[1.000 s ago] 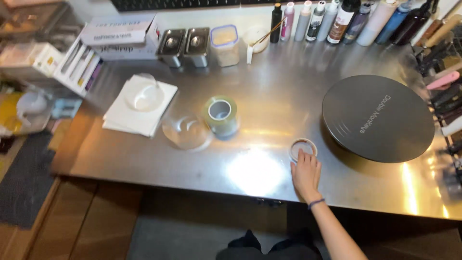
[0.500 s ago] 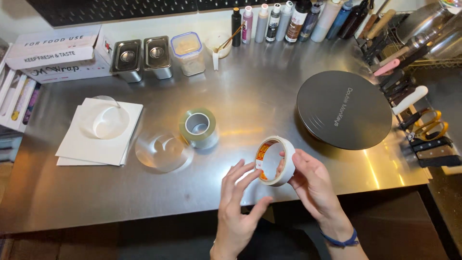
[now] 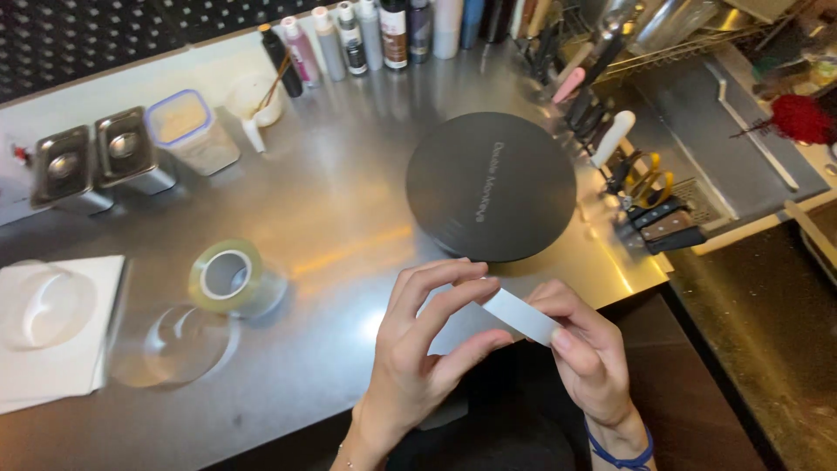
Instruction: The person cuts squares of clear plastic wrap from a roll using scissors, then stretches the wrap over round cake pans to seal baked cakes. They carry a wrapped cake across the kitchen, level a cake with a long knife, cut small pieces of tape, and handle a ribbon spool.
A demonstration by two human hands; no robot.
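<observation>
While both hands are meeting over the near edge of the steel table (image 3: 349,218), they are holding a white tape roll (image 3: 520,316) between them, seen edge-on so that it is showing as a flat white band. The left hand (image 3: 418,353) is closing on the roll from the left, its fingers (image 3: 436,283) curling over the top and its thumb pressing from below. The right hand (image 3: 586,349) is gripping the roll's right end, fingers clamped together around it, a blue band (image 3: 621,449) sitting at the wrist. The roll is hanging above the table edge, just in front of the black round disc (image 3: 491,185), not touching it. Further left, a clear tape roll (image 3: 227,276) is lying on the table, just beside a clear round lid (image 3: 179,343). A white paper stack (image 3: 78,349) is sitting at the far left with a clear dome (image 3: 39,301) resting on it. At the back, two steel tins (image 3: 91,161), a blue-rimmed tub (image 3: 190,131) and a row of bottles (image 3: 366,35) are standing. Knives (image 3: 641,205) are lying right of the disc.
</observation>
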